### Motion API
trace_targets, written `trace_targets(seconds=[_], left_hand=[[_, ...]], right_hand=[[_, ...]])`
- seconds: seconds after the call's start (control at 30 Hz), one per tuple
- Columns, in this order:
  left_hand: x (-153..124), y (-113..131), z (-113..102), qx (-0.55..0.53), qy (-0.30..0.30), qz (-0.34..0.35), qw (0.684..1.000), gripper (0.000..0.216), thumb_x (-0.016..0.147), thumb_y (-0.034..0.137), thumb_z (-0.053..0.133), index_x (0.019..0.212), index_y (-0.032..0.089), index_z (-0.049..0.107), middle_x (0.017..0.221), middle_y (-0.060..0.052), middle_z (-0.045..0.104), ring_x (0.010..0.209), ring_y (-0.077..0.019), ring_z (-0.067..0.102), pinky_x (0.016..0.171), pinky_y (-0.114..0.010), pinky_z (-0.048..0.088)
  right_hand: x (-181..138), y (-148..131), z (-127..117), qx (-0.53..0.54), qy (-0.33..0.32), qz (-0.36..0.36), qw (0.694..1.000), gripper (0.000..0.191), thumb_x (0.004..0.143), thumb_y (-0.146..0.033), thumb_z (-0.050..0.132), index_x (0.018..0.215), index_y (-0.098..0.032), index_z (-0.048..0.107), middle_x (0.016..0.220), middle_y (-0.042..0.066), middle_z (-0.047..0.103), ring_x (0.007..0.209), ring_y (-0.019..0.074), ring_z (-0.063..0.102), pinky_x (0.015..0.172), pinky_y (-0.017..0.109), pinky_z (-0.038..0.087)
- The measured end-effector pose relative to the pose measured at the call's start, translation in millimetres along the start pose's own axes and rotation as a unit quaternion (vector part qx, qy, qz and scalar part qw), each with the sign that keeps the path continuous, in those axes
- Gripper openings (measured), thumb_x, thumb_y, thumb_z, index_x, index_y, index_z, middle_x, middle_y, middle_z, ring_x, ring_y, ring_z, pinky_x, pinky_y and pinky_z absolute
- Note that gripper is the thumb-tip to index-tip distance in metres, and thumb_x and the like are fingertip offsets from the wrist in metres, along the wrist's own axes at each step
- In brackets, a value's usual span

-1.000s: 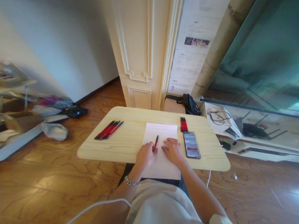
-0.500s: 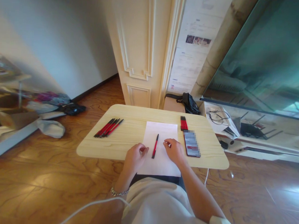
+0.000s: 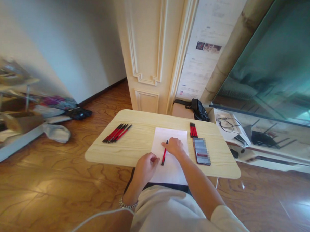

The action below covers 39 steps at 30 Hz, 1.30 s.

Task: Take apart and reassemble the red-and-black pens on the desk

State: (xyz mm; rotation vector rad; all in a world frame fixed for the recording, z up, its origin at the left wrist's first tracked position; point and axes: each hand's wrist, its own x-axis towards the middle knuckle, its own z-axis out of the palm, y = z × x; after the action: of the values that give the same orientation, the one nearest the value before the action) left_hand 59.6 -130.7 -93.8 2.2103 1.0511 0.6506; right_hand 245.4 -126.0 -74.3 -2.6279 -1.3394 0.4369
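Note:
A red and black pen (image 3: 164, 156) lies lengthwise on the white sheet of paper (image 3: 169, 174) at the table's middle. Over its upper end is my right hand (image 3: 176, 147), the thumb stretched out to the left across the pen and the other fingers to the right; the hand is open. My left hand (image 3: 145, 165) rests by the left edge of the paper, fingers loosely curled, thumb a little apart, nothing visible in them. Several more such pens (image 3: 117, 133) lie side by side on the left. A tight row of pens (image 3: 193, 130) sits at the right.
Below the right row of pens is a phone (image 3: 201, 153) with a blurred screen. The pale wooden table (image 3: 102, 154) has rounded corners. Behind it are a black bag (image 3: 199, 109) and a low cabinet (image 3: 266, 162). A white cable (image 3: 101, 213) crosses near my left forearm.
My right hand has moved left and forward onto the upper end of the pen. My left hand is closer to the pen's lower end. The view has shifted slightly.

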Motion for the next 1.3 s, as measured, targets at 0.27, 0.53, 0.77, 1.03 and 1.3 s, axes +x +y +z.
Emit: trace_targets(seconds=[0.27,0.53,0.77,1.03,1.3], left_hand=[[5.8,13.7,-1.1,-0.129,0.003,-0.047,0.991,0.026,0.083,0.044,0.051,0.085,0.021,0.064,0.081,-0.003,0.068,0.073,-0.0175,0.061,0.069,-0.028,0.045],[2.5,38.8,28.0,-0.549,-0.131,-0.155,0.811,0.045,0.077,0.055,0.057,0.094,0.013,0.064,0.077,-0.009,0.068,0.071,-0.0183,0.064,0.067,-0.031,0.05],[2.1,38.3,44.2,-0.496,-0.08,-0.158,0.85,0.033,0.073,0.046,0.066,0.081,0.016,0.059,0.061,0.001,0.06,0.054,-0.0121,0.057,0.053,-0.024,0.045],[-4.3,42.3,45.6,-0.414,-0.055,-0.107,0.902,0.034,0.082,0.049,0.053,0.07,0.017,0.056,0.052,0.004,0.045,0.043,-0.0078,0.039,0.042,-0.021,0.026],[-5.5,46.6,44.3,-0.635,-0.136,-0.212,0.731,0.033,0.076,0.047,0.063,0.075,0.015,0.055,0.057,0.003,0.05,0.038,-0.0026,0.031,0.039,-0.018,0.02]], right_hand=[[-1.9,17.2,-9.4,0.204,-0.009,-0.105,0.973,0.039,0.085,-0.042,0.045,0.069,-0.013,0.066,0.067,0.011,0.066,0.067,0.0176,0.061,0.063,0.026,0.041],[-53.8,22.7,-5.7,0.615,-0.071,-0.168,0.767,0.034,0.082,-0.046,0.051,0.083,-0.016,0.065,0.075,0.004,0.063,0.062,0.0111,0.053,0.054,0.021,0.04],[-58.2,20.4,5.5,0.639,0.022,-0.084,0.764,0.035,0.078,-0.046,0.058,0.095,-0.017,0.065,0.079,0.006,0.066,0.069,0.015,0.059,0.056,0.024,0.044],[-58.8,8.3,17.5,0.63,0.087,-0.057,0.769,0.04,0.081,-0.053,0.049,0.073,-0.017,0.061,0.064,0.003,0.061,0.056,0.0122,0.052,0.047,0.022,0.038],[-61.6,12.7,15.8,0.764,-0.062,-0.057,0.639,0.039,0.08,-0.053,0.052,0.088,-0.017,0.061,0.07,0.005,0.063,0.053,0.0115,0.052,0.038,0.019,0.028]])
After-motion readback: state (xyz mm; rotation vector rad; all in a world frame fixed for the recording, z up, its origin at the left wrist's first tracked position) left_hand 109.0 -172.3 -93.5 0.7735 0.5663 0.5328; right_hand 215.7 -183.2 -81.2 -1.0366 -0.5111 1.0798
